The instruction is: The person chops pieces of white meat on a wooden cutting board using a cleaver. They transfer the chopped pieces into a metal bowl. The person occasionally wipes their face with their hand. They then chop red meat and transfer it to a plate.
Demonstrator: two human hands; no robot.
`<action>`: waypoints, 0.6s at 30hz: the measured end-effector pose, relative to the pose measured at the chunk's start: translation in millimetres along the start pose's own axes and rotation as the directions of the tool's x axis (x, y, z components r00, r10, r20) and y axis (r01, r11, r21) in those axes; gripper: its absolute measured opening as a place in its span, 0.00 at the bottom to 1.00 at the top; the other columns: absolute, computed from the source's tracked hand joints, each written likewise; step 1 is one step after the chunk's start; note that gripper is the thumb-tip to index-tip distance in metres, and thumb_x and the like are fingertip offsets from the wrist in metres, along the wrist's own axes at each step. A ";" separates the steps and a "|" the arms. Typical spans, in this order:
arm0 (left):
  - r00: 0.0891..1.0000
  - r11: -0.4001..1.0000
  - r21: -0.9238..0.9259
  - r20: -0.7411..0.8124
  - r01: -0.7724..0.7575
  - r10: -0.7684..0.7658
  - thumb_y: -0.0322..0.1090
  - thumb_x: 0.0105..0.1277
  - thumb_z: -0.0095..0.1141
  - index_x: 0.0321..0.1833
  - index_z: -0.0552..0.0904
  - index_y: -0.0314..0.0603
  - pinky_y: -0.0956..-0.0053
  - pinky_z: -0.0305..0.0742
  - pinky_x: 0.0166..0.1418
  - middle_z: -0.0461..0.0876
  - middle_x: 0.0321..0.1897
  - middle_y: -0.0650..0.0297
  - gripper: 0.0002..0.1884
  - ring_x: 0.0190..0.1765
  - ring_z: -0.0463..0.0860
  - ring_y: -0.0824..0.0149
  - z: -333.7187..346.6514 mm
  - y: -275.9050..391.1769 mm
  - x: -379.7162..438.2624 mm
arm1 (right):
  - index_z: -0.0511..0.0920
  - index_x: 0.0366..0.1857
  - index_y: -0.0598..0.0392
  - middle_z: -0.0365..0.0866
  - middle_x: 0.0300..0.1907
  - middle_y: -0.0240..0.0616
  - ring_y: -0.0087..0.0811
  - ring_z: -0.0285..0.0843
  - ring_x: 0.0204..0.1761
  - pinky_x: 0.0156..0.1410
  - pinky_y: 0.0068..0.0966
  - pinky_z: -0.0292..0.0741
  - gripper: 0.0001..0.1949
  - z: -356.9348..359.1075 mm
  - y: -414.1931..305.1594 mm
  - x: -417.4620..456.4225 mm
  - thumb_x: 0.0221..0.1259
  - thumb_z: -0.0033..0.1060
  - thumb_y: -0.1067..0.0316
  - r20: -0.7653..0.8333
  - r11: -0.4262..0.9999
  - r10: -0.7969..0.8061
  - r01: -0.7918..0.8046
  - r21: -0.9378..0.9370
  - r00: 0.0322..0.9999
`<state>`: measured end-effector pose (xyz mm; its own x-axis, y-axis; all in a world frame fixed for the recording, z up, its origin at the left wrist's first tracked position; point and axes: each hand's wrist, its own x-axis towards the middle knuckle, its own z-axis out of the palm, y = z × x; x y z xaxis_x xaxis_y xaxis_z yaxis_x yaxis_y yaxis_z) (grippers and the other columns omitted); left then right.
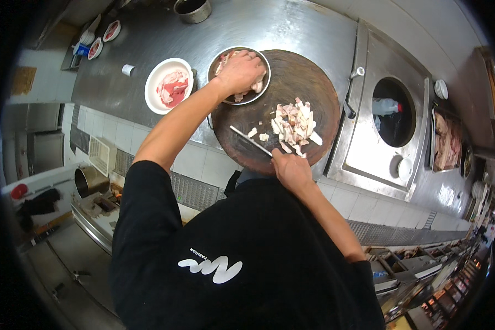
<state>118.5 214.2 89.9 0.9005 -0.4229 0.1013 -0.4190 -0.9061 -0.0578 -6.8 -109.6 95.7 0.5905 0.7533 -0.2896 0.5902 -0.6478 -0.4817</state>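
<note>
My left hand (242,71) reaches into a round metal bowl (267,85) of cut meat, its fingers curled down on the pieces; whether it grips any is hidden. The bowl stands at the upper left of a round wooden chopping block (321,88). My right hand (293,170), at the block's near edge, is closed on a cleaver (251,140), seen nearly edge-on and pointing up to the left. A pile of sliced fatty meat (295,123) lies on the block, right of the blade. Small bits of meat lie between the blade and the pile.
Left of the metal bowl stands a white bowl (149,85) of raw meat on the steel counter (140,45). A metal pot (193,11) is at the far edge. To the right, a steel unit has a round opening (396,128) holding a plastic bottle (385,106); a meat tray (447,142) lies beyond.
</note>
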 end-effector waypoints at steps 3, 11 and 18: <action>0.998 0.997 -0.040 0.013 0.061 -0.061 0.37 0.63 0.71 0.51 0.87 0.47 0.54 0.75 0.70 0.86 0.50 0.59 0.14 0.62 0.83 0.52 6.2 -1.4 -1.8 | 0.75 0.43 0.54 0.88 0.29 0.55 0.64 0.88 0.35 0.40 0.60 0.81 0.09 -6.3 6.5 4.1 0.79 0.61 0.61 -0.098 0.997 0.045 -0.039 0.068 0.994; 0.935 0.891 -0.403 -0.185 0.210 -0.303 0.27 0.70 0.66 0.55 0.86 0.38 0.53 0.80 0.66 0.85 0.56 0.53 0.12 0.60 0.84 0.44 12.6 -6.3 -28.5 | 0.76 0.44 0.53 0.88 0.31 0.58 0.67 0.88 0.37 0.44 0.62 0.81 0.09 -0.6 15.8 -6.5 0.79 0.62 0.61 -0.114 0.988 0.103 -0.089 0.124 0.988; 0.922 0.854 -0.432 -0.110 0.291 -0.370 0.23 0.66 0.68 0.65 0.85 0.38 0.53 0.81 0.69 0.85 0.64 0.48 0.22 0.65 0.85 0.42 1.9 29.4 -55.4 | 0.77 0.49 0.54 0.90 0.35 0.58 0.65 0.89 0.41 0.49 0.61 0.82 0.08 -9.3 21.4 -14.5 0.80 0.59 0.61 -0.068 0.982 0.164 -0.156 0.107 0.984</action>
<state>56.5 211.0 80.7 0.9730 -0.0557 0.2242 -0.1459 -0.9007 0.4092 2.3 -135.4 97.3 0.7149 0.6278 -0.3079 0.4287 -0.7414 -0.5164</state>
